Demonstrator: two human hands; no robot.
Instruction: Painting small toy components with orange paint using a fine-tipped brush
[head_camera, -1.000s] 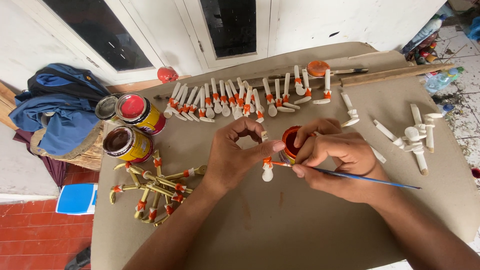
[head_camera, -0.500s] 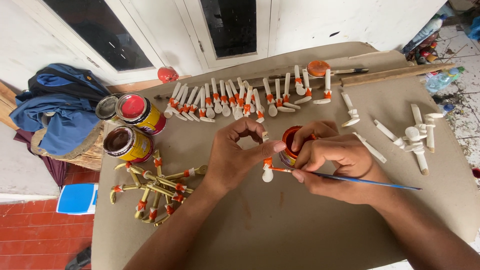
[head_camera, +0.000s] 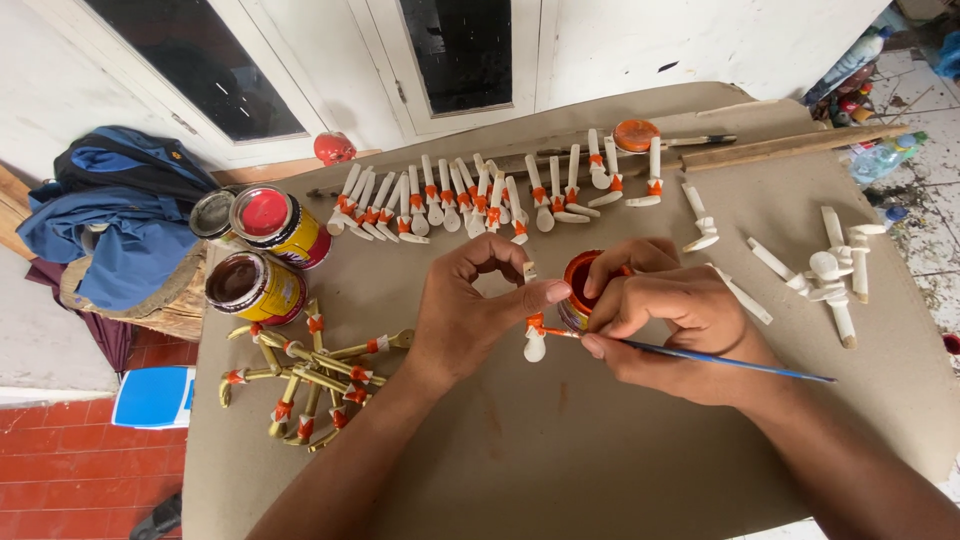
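Observation:
My left hand (head_camera: 472, 312) pinches a small white wooden piece (head_camera: 534, 340) with an orange band, holding it upright over the brown board (head_camera: 620, 460). My right hand (head_camera: 672, 322) grips a thin blue-handled paintbrush (head_camera: 730, 360); its tip touches the orange band on the piece. A small pot of orange paint (head_camera: 577, 284) sits just behind the piece, partly hidden between both hands.
A row of white pieces with orange bands (head_camera: 480, 195) lies along the far side. Unpainted white pieces (head_camera: 825, 270) lie at the right. Two open paint tins (head_camera: 262, 255) and a pile of yellow pieces (head_camera: 305, 375) are at the left. A blue cloth bundle (head_camera: 110, 220) lies beyond.
Both hands stay in nearly the same place. The brush tip has shifted slightly along the orange band of the held piece.

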